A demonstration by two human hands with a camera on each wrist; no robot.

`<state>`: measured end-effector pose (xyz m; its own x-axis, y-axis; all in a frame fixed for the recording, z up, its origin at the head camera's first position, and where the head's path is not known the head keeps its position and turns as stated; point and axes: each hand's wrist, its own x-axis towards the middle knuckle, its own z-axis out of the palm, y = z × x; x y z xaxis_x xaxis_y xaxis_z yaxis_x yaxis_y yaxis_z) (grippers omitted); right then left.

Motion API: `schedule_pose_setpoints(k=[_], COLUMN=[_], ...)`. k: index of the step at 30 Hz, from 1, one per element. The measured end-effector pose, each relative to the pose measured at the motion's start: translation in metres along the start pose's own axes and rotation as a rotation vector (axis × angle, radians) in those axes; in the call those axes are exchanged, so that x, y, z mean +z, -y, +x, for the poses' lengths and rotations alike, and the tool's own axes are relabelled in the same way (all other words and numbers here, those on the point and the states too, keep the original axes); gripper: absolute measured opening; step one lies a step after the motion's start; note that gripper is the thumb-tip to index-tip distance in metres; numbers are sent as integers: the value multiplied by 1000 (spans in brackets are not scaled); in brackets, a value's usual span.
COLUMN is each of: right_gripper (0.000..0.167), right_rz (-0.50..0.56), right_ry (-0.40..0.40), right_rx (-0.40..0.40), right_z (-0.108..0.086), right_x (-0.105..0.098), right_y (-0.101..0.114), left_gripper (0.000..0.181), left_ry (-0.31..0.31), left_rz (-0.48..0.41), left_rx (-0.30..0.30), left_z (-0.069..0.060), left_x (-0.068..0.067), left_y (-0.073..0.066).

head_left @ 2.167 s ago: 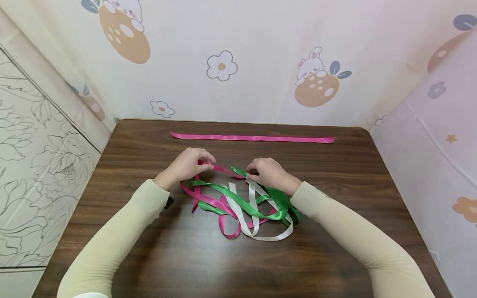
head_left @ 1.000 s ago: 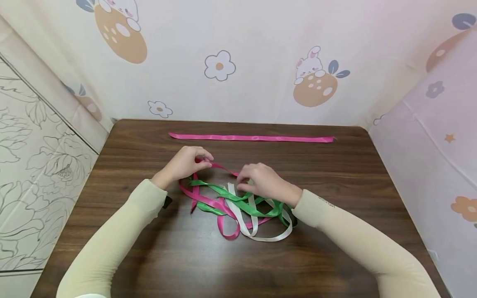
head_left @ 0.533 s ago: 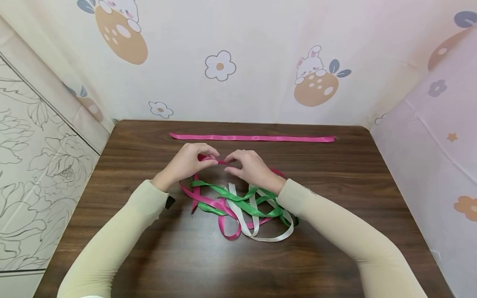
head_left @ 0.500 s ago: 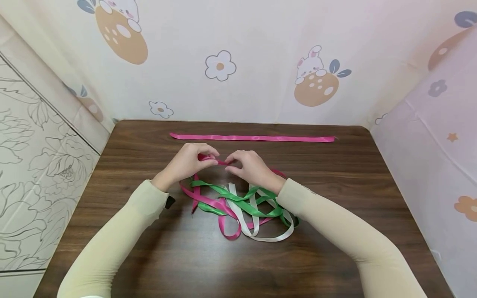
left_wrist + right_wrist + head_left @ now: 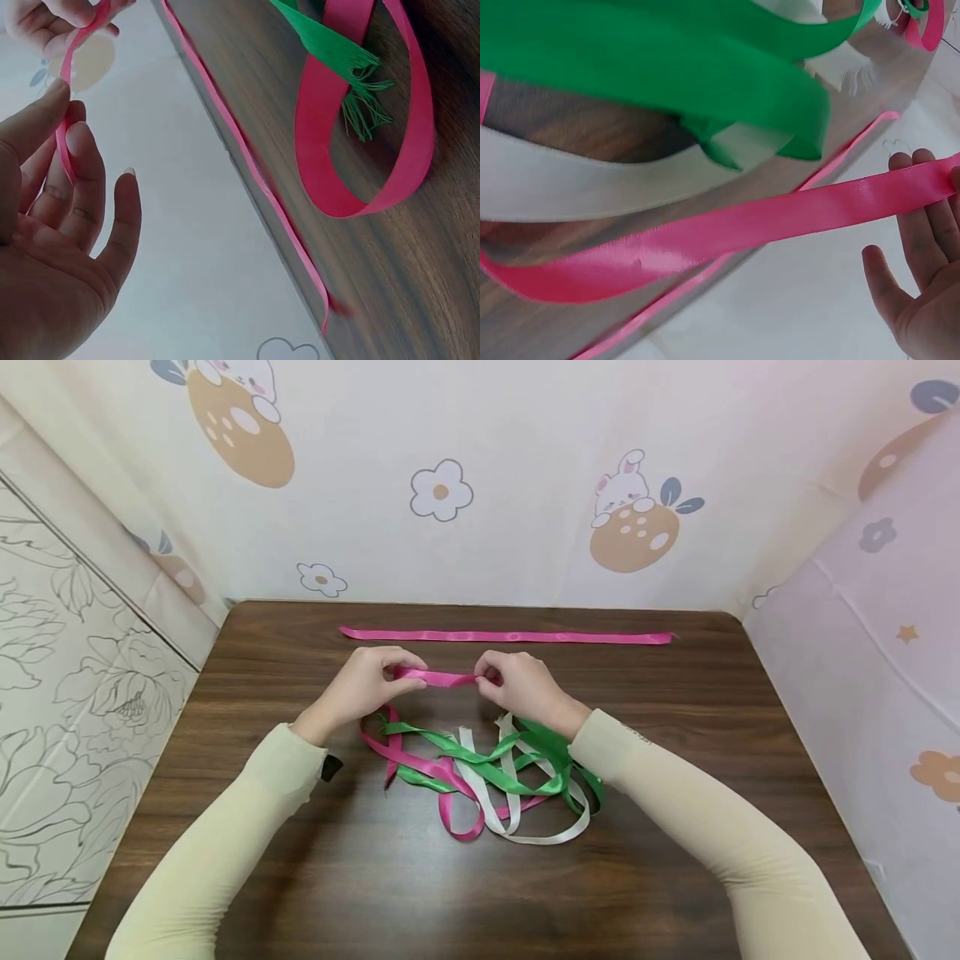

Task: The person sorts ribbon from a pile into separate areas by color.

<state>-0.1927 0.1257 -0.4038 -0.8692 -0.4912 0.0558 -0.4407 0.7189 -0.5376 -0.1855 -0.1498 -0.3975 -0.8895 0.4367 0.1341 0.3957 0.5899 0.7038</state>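
Observation:
In the head view, a pink ribbon (image 5: 450, 679) spans the short gap between my hands above the table's far half. My left hand (image 5: 367, 681) pinches it between thumb and fingers; the left wrist view shows a short tail inside that hand (image 5: 67, 217), little finger extended. My right hand (image 5: 528, 689) pinches the same ribbon to the right. In the right wrist view, the ribbon (image 5: 705, 240) runs from that hand (image 5: 930, 285) down toward the table. Just nearer lies a loose tangle of pink (image 5: 420, 762), green (image 5: 487, 772) and white ribbons (image 5: 547, 840), several ends frayed.
Another pink ribbon (image 5: 517, 637) lies straight along the far edge of the dark wooden table (image 5: 420, 902). Behind the table hangs a printed curtain (image 5: 517, 543); further panels flank it at left and right.
My right hand has left the green ribbon end beside it, moved left to my left hand, then back rightward along the pink ribbon. The stretch between my hands now shows flat. My left hand barely shifted.

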Motion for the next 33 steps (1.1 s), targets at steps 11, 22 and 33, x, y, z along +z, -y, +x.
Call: schedule_pose_setpoints(k=[11,22,33], right_gripper=[16,16,15], right_rz=[161,219,153], right_ry=[105,266,229], right_rx=[-37,-9,31], right_z=[3,-8,-25], right_x=[-11,-30,-47], right_y=[-11,-32,-53], left_gripper=[26,25,22], left_ry=[-119,-188,-262], left_rz=[-3,-11,22], left_rx=[34,18,32], left_z=[-1,-4,-7], left_x=[-10,-18,-24], left_y=[-5,0,11])
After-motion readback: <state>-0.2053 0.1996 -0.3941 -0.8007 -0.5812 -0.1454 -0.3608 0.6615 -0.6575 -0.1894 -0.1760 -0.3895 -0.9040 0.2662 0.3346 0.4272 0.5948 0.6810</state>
